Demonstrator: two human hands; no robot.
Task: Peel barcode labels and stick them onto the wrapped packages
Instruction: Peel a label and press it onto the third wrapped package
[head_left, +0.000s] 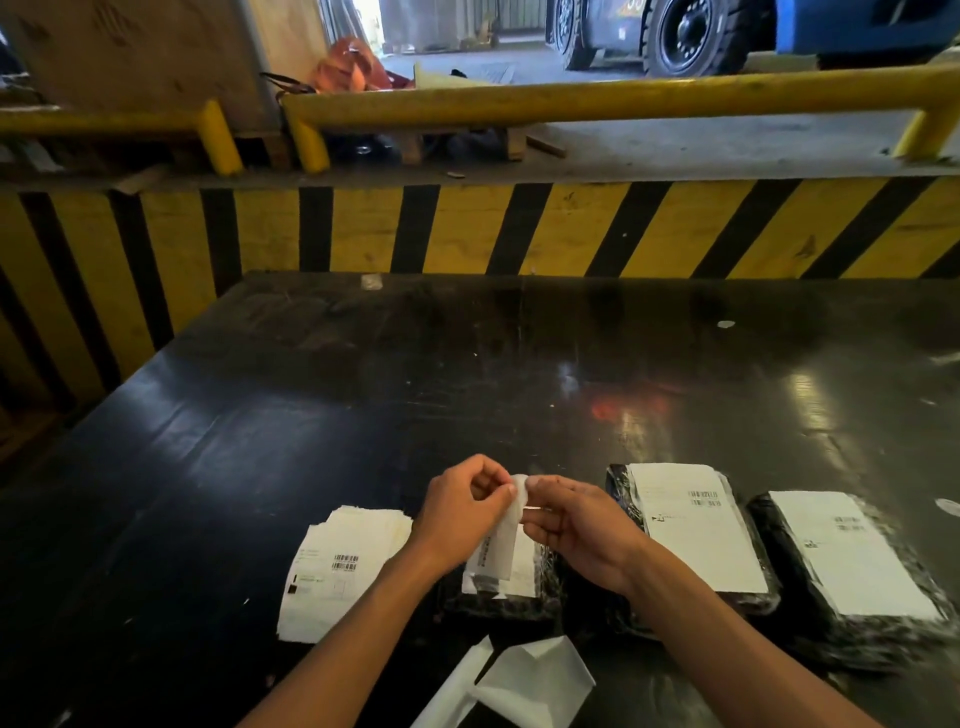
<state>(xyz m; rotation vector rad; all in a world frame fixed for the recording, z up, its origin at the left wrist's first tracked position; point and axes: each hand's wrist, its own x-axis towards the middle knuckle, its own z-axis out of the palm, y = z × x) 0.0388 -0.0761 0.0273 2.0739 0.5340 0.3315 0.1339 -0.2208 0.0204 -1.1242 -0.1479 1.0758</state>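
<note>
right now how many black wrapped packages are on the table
3 black shrink-wrapped packages: one under the hands, partly hidden; one right of it, white label on top; one farthest right, also labelled. Another may lie hidden beneath the right forearm.

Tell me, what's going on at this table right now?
A person is peeling a barcode label: the left hand and right hand pinch its top corner above a black wrapped package. Two packages to the right already carry labels. A stack of unused labels lies to the left, with discarded backing paper near the table's front edge.
</note>
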